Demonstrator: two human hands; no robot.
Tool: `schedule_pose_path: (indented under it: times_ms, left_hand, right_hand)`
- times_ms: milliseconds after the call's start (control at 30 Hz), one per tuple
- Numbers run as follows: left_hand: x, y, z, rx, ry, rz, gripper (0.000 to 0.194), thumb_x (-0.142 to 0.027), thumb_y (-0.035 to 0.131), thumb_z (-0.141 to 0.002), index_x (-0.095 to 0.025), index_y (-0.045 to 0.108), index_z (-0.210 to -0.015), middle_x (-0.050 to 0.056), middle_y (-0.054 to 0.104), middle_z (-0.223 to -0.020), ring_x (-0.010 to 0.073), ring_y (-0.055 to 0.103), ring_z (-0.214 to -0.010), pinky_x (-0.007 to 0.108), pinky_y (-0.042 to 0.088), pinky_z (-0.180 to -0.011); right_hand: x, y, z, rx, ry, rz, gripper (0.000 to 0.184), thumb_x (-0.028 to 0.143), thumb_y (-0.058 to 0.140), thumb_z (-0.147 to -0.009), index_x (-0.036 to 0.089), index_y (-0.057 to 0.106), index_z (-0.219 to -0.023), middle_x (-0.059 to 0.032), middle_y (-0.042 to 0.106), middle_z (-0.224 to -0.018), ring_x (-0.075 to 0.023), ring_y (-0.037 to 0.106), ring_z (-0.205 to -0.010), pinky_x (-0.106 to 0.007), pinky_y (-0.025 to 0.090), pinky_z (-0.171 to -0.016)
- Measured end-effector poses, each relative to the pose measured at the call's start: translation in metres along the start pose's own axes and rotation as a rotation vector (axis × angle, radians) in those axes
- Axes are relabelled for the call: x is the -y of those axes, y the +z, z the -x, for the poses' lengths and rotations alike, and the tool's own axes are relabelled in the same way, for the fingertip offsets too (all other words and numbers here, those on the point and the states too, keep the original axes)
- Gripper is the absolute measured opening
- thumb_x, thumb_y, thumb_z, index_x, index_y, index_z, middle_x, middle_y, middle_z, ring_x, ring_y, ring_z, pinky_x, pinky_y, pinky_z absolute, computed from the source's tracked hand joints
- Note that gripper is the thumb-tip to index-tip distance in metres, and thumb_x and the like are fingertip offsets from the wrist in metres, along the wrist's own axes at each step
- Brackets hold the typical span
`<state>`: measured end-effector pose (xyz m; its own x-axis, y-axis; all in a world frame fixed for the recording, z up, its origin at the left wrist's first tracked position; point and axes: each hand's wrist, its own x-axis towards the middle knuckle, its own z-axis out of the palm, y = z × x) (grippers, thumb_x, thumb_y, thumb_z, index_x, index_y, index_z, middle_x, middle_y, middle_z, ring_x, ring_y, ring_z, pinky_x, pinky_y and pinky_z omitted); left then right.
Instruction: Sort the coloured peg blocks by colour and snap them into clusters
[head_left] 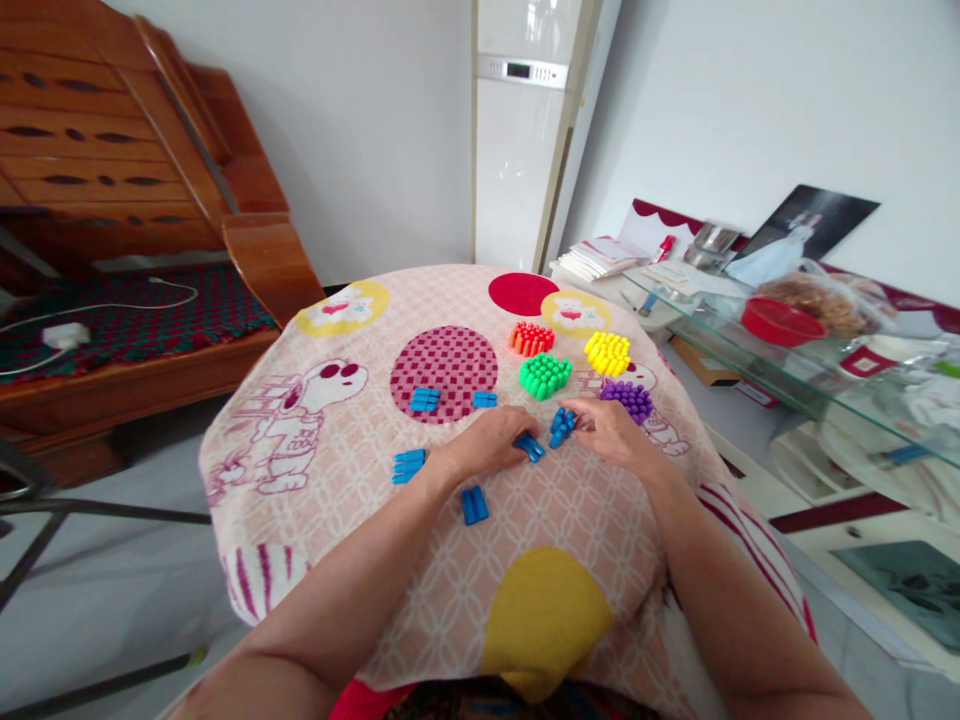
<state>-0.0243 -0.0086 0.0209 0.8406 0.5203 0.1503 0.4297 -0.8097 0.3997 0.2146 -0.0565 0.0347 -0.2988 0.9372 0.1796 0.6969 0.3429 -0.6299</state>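
Note:
My left hand (pixel 499 438) reaches to the middle of the table, its fingers curled down around a few small blue plastic pegs (pixel 531 448). Closed at the edge of another bunch of blue pegs (pixel 561 427) is my right hand (pixel 609 430), a short gap away. More blue pegs lie in small side-by-side groups to the left: one group (pixel 425 400) and a smaller one (pixel 485 399) beyond my left wrist, another (pixel 409 466) left of the forearm, and a group (pixel 474 505) nearer me. My fingertips are partly hidden.
Beyond my hands stand tight clusters of red pegs (pixel 532 338), green pegs (pixel 545 376), yellow pegs (pixel 608 353) and purple pegs (pixel 627 401). A patterned cloth (pixel 345 540) covers the table. To the right is a glass shelf (pixel 795 370) with a red bowl (pixel 780 322); a wooden bench (pixel 135 385) stands left.

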Motion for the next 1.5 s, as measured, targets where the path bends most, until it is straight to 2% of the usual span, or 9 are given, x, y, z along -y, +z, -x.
schedule_pose_path:
  times_ms: [133,300,400,500,667,833,1067,1267,1500]
  left_hand:
    - [0.006,0.002,0.002,-0.054,-0.079,0.014,0.024,-0.020,0.068,-0.076,-0.017,0.069,-0.099,0.005,0.071,-0.095,0.0199,0.065,-0.088,0.027,0.047,-0.076]
    - [0.005,-0.003,0.004,-0.077,-0.124,0.051,0.022,-0.022,0.069,-0.076,-0.017,0.069,-0.098,0.004,0.071,-0.092,0.0185,0.063,-0.083,0.027,0.045,-0.072]
    - [0.003,-0.004,0.004,-0.067,-0.133,0.056,0.022,-0.021,0.069,-0.076,-0.017,0.070,-0.098,0.003,0.070,-0.090,0.0177,0.062,-0.081,0.026,0.044,-0.071]
    - [0.004,-0.003,0.004,-0.065,-0.139,0.058,0.024,-0.020,0.069,-0.075,-0.017,0.070,-0.099,0.003,0.070,-0.090,0.0173,0.062,-0.080,0.026,0.044,-0.070]
    - [0.004,-0.004,0.004,-0.083,-0.151,0.083,0.024,-0.020,0.069,-0.074,-0.017,0.071,-0.099,0.003,0.070,-0.089,0.0170,0.062,-0.080,0.025,0.045,-0.071]
    - [-0.001,-0.006,0.001,-0.119,-0.181,0.136,0.027,-0.019,0.069,-0.073,-0.017,0.072,-0.100,0.003,0.070,-0.088,0.0161,0.062,-0.076,0.025,0.047,-0.070]
    - [-0.007,0.000,-0.004,-0.190,-0.187,0.250,0.026,-0.017,0.067,-0.074,-0.017,0.070,-0.099,0.002,0.071,-0.088,0.0152,0.064,-0.077,0.025,0.050,-0.072]
    - [-0.015,0.000,-0.004,-0.227,-0.125,0.327,0.038,-0.013,0.059,-0.078,-0.018,0.068,-0.114,0.003,0.074,-0.101,0.0147,0.067,-0.083,0.026,0.052,-0.079]
    - [-0.018,0.004,-0.008,-0.257,-0.193,0.478,0.029,-0.015,0.063,-0.075,-0.017,0.070,-0.104,0.003,0.074,-0.093,0.0144,0.069,-0.079,0.025,0.054,-0.074]
  right_hand:
    - [-0.001,0.001,0.000,-0.005,0.028,0.044,0.051,0.014,0.070,-0.074,0.018,0.067,-0.125,-0.0072,0.076,-0.106,-0.0237,0.072,-0.094,-0.033,0.057,-0.083]
    - [0.004,0.008,-0.001,-0.025,0.001,0.230,0.073,0.024,0.083,-0.069,0.019,0.057,-0.138,-0.0144,0.066,-0.131,-0.0298,0.063,-0.121,-0.042,0.049,-0.103]
    - [0.007,0.014,-0.002,-0.008,0.005,0.317,0.074,0.023,0.083,-0.069,0.017,0.056,-0.138,-0.0162,0.066,-0.131,-0.0312,0.061,-0.122,-0.044,0.048,-0.105]
    - [0.008,0.018,-0.003,0.012,0.008,0.370,0.066,0.019,0.078,-0.073,0.015,0.058,-0.135,-0.0167,0.067,-0.127,-0.0312,0.063,-0.118,-0.044,0.048,-0.103]
    - [0.006,0.019,-0.003,-0.014,0.001,0.370,0.058,0.012,0.070,-0.075,0.017,0.060,-0.132,-0.0139,0.068,-0.126,-0.0280,0.064,-0.117,-0.040,0.049,-0.102]
    - [0.004,0.018,-0.003,-0.016,0.014,0.357,0.054,0.014,0.068,-0.077,0.017,0.061,-0.131,-0.0141,0.069,-0.124,-0.0283,0.064,-0.117,-0.039,0.049,-0.101]
    - [0.004,0.017,-0.003,-0.006,0.007,0.332,0.061,0.016,0.072,-0.075,0.015,0.059,-0.135,-0.0157,0.068,-0.126,-0.0299,0.064,-0.117,-0.041,0.049,-0.102]
    - [0.000,0.017,-0.004,-0.007,-0.001,0.311,0.063,0.015,0.074,-0.073,0.018,0.059,-0.134,-0.0141,0.068,-0.126,-0.0293,0.064,-0.118,-0.041,0.049,-0.102]
    - [0.001,0.015,-0.004,0.009,0.009,0.294,0.061,0.016,0.074,-0.074,0.018,0.060,-0.133,-0.0142,0.068,-0.127,-0.0292,0.063,-0.120,-0.041,0.049,-0.102]
